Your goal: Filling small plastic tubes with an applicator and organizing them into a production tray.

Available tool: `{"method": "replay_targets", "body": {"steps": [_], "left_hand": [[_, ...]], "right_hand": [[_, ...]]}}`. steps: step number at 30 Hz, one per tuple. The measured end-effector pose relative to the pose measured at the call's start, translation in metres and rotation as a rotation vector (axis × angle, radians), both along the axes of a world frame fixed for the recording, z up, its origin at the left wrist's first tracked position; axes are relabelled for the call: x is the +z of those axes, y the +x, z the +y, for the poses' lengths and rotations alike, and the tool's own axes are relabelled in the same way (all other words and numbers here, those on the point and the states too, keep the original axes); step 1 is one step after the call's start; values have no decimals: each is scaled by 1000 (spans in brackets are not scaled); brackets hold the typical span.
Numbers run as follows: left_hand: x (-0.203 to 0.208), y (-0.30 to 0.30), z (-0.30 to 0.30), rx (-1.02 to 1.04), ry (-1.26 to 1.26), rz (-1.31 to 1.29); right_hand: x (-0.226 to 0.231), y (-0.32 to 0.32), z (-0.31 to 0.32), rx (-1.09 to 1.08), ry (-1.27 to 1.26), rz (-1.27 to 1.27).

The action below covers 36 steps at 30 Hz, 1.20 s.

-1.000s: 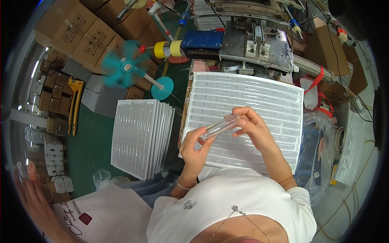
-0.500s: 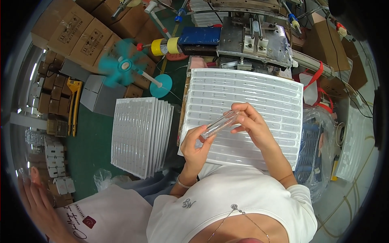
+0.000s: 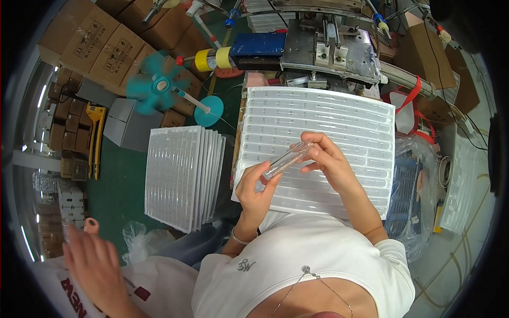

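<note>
A clear, slim tube-like piece (image 3: 287,160) is held slantwise between my two hands, its far end up to the right. Gripping its lower left end are the thumb and fingers of my left hand (image 3: 254,195). The thumb and bent fingers of my right hand (image 3: 330,164) pinch the upper right end, while its other fingers curl free. Under both hands lies a white moulded tray (image 3: 318,119) with long parallel rows, apart from the tube. Whether anything is inside the tube cannot be made out.
A stack of similar white trays (image 3: 172,177) stands to the left, by a teal fan (image 3: 160,85). Beyond the tray is a metal machine (image 3: 331,53). Plastic-wrapped blue crates (image 3: 401,196) are at right. At lower left, a co-worker's hand (image 3: 98,265) shows, blurred.
The co-worker's hand has moved rightward at the lower left. My hands keep nearly the same hold on the tube, and the tray stays in place.
</note>
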State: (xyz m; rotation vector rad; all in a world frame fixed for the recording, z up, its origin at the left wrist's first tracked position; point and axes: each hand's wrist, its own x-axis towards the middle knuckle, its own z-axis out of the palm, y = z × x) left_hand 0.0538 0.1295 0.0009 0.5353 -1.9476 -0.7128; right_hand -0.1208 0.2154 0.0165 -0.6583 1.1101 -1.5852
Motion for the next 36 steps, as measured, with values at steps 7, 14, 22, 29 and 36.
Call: {"method": "replay_targets", "body": {"steps": [7,14,22,29,36], "left_hand": [[-1,1,1,10,149,-2],[-1,1,2,5,279,12],[-4,1,2,3,310,16],[-7,0,0,-3,262,7],[-10,-2,-1,-7,268,20]], "right_hand": [[-2,-1,2,9,1,-17],[0,0,0,11,13,-12],[1,1,-1,-11,46,-27],[-1,0,1,-5,47,-33],[-1,0,1,-11,52,-37]]}}
